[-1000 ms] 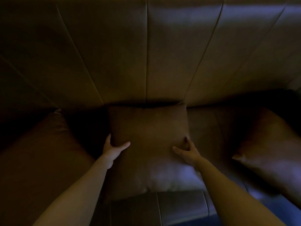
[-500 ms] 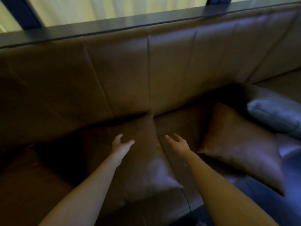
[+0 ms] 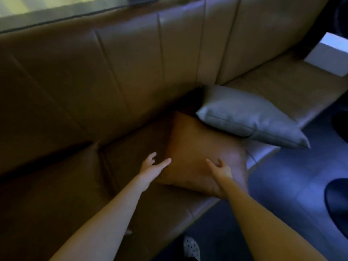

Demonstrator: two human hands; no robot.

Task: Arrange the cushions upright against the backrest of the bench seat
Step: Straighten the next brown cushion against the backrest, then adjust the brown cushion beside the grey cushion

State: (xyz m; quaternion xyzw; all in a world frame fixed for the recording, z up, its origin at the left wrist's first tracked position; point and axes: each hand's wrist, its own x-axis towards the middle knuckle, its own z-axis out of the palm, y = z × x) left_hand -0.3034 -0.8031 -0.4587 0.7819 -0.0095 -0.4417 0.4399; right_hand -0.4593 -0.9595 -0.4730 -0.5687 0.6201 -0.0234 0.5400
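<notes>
A brown cushion (image 3: 195, 147) lies flat on the brown leather bench seat (image 3: 135, 147), its far corner near the backrest (image 3: 131, 72). A grey cushion (image 3: 244, 117) lies flat to its right, overlapping its far edge. My left hand (image 3: 152, 165) hovers open at the brown cushion's left edge, fingers spread. My right hand (image 3: 220, 168) is open over the cushion's near right part, palm turned inward. Neither hand grips anything. At the lower left, another brown cushion (image 3: 56, 185) lies dimly lit on the seat.
The bench turns a corner at the right, where a further seat section (image 3: 282, 85) runs away. A white block (image 3: 329, 53) stands at the far right. The dark floor (image 3: 282, 185) lies to the right, with a dark round object (image 3: 339, 202) and a shoe (image 3: 191, 247) below.
Both hands let go of the first brown cushion and moved right along the bench. The view swung right, and the hands now hover at the brown cushion under the grey one.
</notes>
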